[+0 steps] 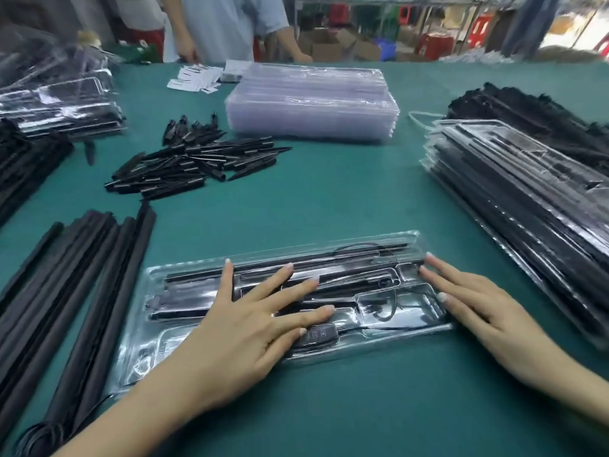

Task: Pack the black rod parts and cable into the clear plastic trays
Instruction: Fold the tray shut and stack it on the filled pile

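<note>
Clear plastic tray (184,272) lies on green table cloth (346,199), near edge, holding black rod parts (329,258) and cable (392,303) with inline controller (318,336). Left hand (250,321) flat on tray, fingers straight and spread, pressing rods. Right hand (474,301) flat at tray's right end, fingers straight, together. Stack of empty trays (309,103) beyond; packed trays (527,199) at right; loose short black pieces (194,163) at left.

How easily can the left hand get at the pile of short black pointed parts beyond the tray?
Probably yes: the left hand lies flat on the filled tray, and only bare green cloth separates it from the pile.
</note>
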The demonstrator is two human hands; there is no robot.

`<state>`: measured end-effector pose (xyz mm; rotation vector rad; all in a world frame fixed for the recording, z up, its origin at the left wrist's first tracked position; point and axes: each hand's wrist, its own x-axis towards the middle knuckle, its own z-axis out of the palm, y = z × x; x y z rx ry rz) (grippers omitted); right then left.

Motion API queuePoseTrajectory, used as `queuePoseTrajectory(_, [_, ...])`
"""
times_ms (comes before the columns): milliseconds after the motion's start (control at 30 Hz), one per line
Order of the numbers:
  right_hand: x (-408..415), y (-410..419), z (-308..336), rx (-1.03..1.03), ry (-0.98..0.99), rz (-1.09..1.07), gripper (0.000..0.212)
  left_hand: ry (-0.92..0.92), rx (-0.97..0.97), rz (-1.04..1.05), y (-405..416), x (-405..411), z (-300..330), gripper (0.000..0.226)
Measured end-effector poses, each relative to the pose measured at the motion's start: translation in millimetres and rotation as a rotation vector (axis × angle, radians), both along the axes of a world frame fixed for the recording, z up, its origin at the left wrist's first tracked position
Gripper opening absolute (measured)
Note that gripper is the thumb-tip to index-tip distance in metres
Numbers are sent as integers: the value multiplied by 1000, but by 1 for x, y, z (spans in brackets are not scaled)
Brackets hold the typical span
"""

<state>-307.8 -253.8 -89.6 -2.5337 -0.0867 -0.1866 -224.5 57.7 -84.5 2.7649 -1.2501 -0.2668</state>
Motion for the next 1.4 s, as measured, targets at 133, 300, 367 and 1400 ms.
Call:
queuePoseTrajectory(133, [0,-5,1,211,-63,-347,44,38,-61,28,1,-1,-3,47])
queuePoseTrajectory(300, [18,-14,21,-16,273,-295,40,36,-109,23,2,1,-9,45])
queuePoseTrajectory(367, [26,-18,29,63,426,-262,41,54,-137,19,3,1,-9,45])
queuePoseTrajectory(1400, [12,-9,46,-116,157,-339,39,55,-214,-9,3,4,-4,62])
